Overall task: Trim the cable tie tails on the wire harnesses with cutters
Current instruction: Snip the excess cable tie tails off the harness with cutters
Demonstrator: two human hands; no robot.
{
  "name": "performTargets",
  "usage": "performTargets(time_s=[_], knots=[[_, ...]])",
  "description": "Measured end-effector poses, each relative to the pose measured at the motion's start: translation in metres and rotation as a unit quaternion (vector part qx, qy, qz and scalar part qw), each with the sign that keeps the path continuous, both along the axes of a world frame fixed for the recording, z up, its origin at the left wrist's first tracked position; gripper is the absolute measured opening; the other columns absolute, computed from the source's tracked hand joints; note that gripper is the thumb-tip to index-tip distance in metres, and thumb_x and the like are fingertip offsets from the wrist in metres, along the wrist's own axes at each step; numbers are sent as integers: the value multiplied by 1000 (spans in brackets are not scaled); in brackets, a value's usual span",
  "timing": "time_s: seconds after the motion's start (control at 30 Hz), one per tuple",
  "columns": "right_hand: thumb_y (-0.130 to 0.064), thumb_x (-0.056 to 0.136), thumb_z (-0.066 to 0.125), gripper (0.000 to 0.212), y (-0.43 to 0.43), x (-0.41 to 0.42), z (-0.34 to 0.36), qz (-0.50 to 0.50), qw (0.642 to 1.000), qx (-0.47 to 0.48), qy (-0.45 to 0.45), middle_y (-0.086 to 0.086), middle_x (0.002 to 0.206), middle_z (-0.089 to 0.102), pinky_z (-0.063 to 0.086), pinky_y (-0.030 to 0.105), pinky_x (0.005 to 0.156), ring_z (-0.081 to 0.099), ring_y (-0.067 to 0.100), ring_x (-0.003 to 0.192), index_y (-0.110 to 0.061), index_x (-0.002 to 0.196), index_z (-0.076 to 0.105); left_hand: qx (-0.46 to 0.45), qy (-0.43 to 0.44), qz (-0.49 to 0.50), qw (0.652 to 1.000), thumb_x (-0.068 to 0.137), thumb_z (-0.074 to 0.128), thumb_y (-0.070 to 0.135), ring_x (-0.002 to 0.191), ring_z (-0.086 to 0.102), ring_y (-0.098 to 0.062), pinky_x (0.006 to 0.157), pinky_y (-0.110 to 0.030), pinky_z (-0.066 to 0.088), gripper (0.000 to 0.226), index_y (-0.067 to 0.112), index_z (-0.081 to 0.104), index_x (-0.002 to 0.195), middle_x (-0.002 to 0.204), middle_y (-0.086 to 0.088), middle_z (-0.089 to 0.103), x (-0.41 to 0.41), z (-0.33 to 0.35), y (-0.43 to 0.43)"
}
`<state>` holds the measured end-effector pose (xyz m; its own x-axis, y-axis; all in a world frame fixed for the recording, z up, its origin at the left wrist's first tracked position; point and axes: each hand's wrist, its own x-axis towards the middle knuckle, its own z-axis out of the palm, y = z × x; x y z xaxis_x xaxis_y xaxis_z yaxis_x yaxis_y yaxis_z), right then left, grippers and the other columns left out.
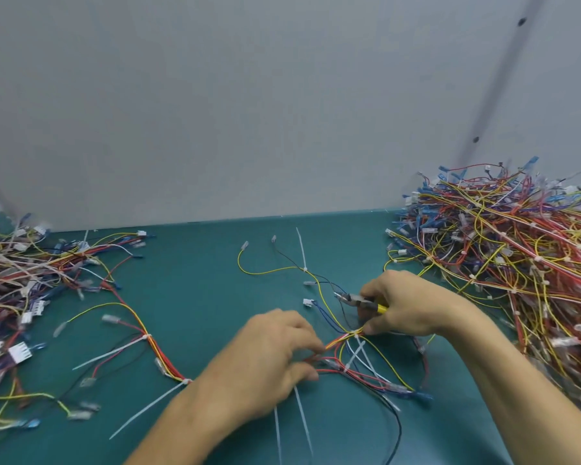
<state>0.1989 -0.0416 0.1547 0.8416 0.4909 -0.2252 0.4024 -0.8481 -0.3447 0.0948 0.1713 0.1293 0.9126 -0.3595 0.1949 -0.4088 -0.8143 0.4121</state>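
The left hand (269, 357) pinched the wire harness (337, 340) with curled fingers (311, 344) on the green table (198, 280); the right hand (413, 303) gripped yellow-handled cutters (358, 300), thumb touching the bundle. Untrimmed cable tie tails (302, 421) jutted out.

place: assembly workshop bench | evidence: green work mat (195, 297), big heaps of wire harnesses (503, 250), plain grey partition wall (215, 112)

Facing plain pale grey wall (249, 95) meeting teal bench top (198, 280) along straight seam; showing dark grey strip (498, 78) slanting up wall's right side, carrying two black spots (521, 21); getting flat, even light, barely casting shadows
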Motion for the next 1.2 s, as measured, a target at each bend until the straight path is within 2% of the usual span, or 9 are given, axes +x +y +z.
performTargets(time_s=[0.1, 0.27, 0.4, 0.5, 0.67, 0.83, 0.93, 1.07, 1.2], knots=[[-30, 76, 75, 11, 2, 0, -4, 1, 1000, -14, -15, -5, 67, 59, 40, 25, 58, 51, 4, 63, -24, 77, 67, -15, 37, 3, 999, 82, 71, 33, 90, 52, 0, 79, -9, 36, 23, 31, 72, 104, 98, 16, 60, 4, -9, 4], [-31, 76, 75, 12, 1, 1, -4, -7, 1000, -15, -9, -5, 71, 63, 46, 29, 65, 56, 13, 70, -22, 79, 68, -29, 65, 11, 997, 76, 76, 32, 82, 55, 2, 74, -10, 41, 22, 31, 72, 98, 91, 17, 61, 6, -13, 9], [-31, 76, 76, 13, 1, 1, -4, -5, 1000, -20, -7, -6, 69, 61, 43, 28, 62, 55, 11, 68, -23, 76, 66, -70, 134, 27, 988, 71, 79, 34, 95, 56, 11, 86, -11, 44, 44, 35, 64, 113, 101, 23, 61, 6, -13, 22], [-32, 75, 76, 15, -1, 2, -4, -11, 1000, -29, -5, -7, 69, 61, 40, 25, 56, 52, 6, 64, -25, 72, 64, -50, 153, 35, 986, 68, 79, 37, 104, 51, 14, 94, -14, 42, 56, 38, 58, 120, 110, 28, 56, 8, -12, 31], [-37, 73, 77, 21, 0, 1, -5, -23, 998, -55, -3, -5, 72, 62, 39, 25, 55, 52, 5, 65, -26, 66, 60, -7, 139, 19, 990, 70, 79, 37, 99, 49, 5, 90, -23, 42, 36, 41, 64, 102, 102, 27, 56, 11, -9, 36], [-38, 73, 77, 20, 0, 1, -5, -31, 998, -52, 3, -4, 75, 64, 41, 25, 57, 54, 6, 67, -26, 67, 61, 6, 130, 17, 991, 69, 79, 39, 93, 48, 5, 83, -17, 41, 35, 39, 64, 101, 97, 23, 58, 10, -9, 35], [-37, 73, 77, 21, 0, 1, -5, -29, 998, -54, 2, -5, 73, 63, 41, 25, 57, 53, 6, 66, -26, 67, 60, 11, 99, 22, 995, 75, 71, 36, 86, 47, 10, 72, -7, 37, 20, 38, 56, 90, 88, 22, 54, 8, -9, 36], [-36, 74, 76, 21, 0, 1, -4, -25, 998, -54, 3, -4, 73, 64, 39, 24, 55, 53, 5, 65, -25, 66, 60, 44, 67, 36, 996, 79, 57, 29, 79, 46, 3, 66, -11, 36, 14, 35, 47, 72, 78, 17, 52, 5, -10, 32], [-36, 74, 76, 19, 0, 1, -5, -23, 998, -53, 3, -3, 75, 65, 40, 24, 56, 54, 6, 66, -25, 69, 62, 8, 56, 44, 997, 81, 65, 33, 76, 48, 0, 65, -14, 37, 14, 33, 56, 71, 75, 15, 55, 8, -15, 31]])
